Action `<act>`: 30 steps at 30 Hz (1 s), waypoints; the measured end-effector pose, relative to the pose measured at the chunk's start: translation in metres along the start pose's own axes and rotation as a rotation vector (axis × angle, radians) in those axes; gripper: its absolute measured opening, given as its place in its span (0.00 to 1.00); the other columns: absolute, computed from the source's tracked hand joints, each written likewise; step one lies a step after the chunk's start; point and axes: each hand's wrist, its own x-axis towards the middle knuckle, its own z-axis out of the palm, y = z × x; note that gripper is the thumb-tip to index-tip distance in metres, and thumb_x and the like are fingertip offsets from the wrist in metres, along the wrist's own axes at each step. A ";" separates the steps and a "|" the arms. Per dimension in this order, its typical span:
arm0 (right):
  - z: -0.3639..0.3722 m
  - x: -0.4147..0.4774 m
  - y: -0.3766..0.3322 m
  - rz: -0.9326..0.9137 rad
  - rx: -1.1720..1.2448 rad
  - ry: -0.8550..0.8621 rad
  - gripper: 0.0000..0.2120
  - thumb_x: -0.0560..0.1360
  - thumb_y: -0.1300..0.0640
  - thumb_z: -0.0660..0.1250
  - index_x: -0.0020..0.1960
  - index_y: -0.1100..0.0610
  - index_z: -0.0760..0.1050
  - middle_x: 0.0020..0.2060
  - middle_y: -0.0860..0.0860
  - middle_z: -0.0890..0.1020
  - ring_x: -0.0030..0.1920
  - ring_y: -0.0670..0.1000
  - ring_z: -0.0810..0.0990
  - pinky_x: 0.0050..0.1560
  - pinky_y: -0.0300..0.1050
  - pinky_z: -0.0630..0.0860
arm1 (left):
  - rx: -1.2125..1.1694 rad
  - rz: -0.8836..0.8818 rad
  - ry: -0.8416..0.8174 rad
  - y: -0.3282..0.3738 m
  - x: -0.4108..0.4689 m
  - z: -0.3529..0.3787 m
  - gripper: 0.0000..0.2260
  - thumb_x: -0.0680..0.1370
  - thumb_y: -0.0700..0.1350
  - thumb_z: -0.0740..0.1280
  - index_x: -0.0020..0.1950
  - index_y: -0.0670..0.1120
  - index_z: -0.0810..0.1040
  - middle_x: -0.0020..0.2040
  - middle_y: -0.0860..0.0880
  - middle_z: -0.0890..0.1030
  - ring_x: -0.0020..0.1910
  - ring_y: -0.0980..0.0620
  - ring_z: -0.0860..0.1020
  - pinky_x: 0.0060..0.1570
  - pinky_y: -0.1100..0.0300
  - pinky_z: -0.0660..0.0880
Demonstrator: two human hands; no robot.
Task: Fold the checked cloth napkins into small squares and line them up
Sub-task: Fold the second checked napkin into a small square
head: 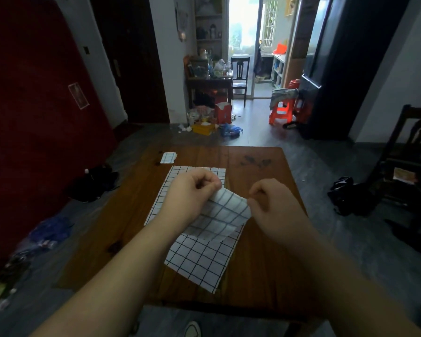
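1. Head view: the left hand (192, 190) is over the middle of the desk (265, 239), fingers curled, pinching the upper left corner of a lifted napkin (221, 215).
2. The right hand (272, 203) is just to the right of it, thumb and fingers curled, pinching the same napkin at its upper right corner.
3. The lifted napkin hangs slack between the two hands, and its lower edge droops onto a flat checked cloth (199, 259) beneath.
4. The flat checked cloth lies spread on the desk, running from under the forearms towards the far side. Whether it is one layer or several cannot be told.
5. A small folded napkin (168, 158) sits alone near the far left corner of the desk, well apart from the hands.
6. Beyond the desk, a red stool (281, 110) stands on the floor, and a dark wooden chair (411, 142) is at the right edge.
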 end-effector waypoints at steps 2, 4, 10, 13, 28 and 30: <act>0.002 0.002 -0.010 -0.023 0.066 -0.038 0.05 0.78 0.51 0.68 0.53 0.46 0.75 0.48 0.39 0.76 0.50 0.39 0.74 0.50 0.36 0.72 | 0.009 0.014 -0.045 0.002 -0.002 0.005 0.03 0.79 0.45 0.70 0.48 0.52 0.83 0.46 0.54 0.82 0.48 0.58 0.79 0.49 0.61 0.77; 0.007 0.004 -0.016 0.005 0.129 -0.088 0.01 0.79 0.51 0.67 0.50 0.44 0.76 0.44 0.40 0.79 0.46 0.38 0.76 0.44 0.34 0.71 | 0.013 0.035 -0.073 0.003 -0.003 0.010 0.03 0.79 0.45 0.70 0.48 0.53 0.83 0.45 0.55 0.82 0.48 0.58 0.79 0.51 0.57 0.79; 0.009 0.008 -0.016 0.044 0.242 -0.059 0.06 0.79 0.54 0.67 0.43 0.50 0.76 0.38 0.46 0.79 0.40 0.42 0.76 0.39 0.34 0.69 | 0.054 0.085 -0.138 -0.004 -0.002 0.012 0.05 0.81 0.50 0.67 0.46 0.57 0.80 0.41 0.54 0.81 0.43 0.59 0.79 0.43 0.59 0.77; 0.011 0.009 -0.016 0.046 0.205 -0.086 0.04 0.79 0.54 0.67 0.45 0.48 0.75 0.41 0.44 0.79 0.43 0.41 0.77 0.39 0.32 0.69 | 0.138 0.097 -0.153 -0.007 -0.001 0.013 0.12 0.81 0.50 0.66 0.38 0.59 0.76 0.36 0.57 0.78 0.38 0.61 0.75 0.39 0.62 0.70; -0.001 0.021 -0.024 -0.005 0.350 -0.046 0.06 0.77 0.58 0.70 0.44 0.48 0.77 0.41 0.45 0.81 0.43 0.41 0.79 0.43 0.30 0.74 | 0.072 0.151 -0.247 -0.006 0.004 0.004 0.07 0.82 0.49 0.64 0.46 0.56 0.81 0.43 0.56 0.82 0.44 0.62 0.78 0.44 0.64 0.74; -0.002 0.023 -0.023 0.025 0.343 -0.058 0.08 0.79 0.58 0.66 0.43 0.47 0.75 0.42 0.46 0.80 0.43 0.42 0.79 0.42 0.32 0.74 | 0.075 0.129 -0.254 -0.007 0.003 0.005 0.07 0.82 0.50 0.64 0.47 0.56 0.81 0.45 0.56 0.82 0.47 0.60 0.78 0.47 0.61 0.75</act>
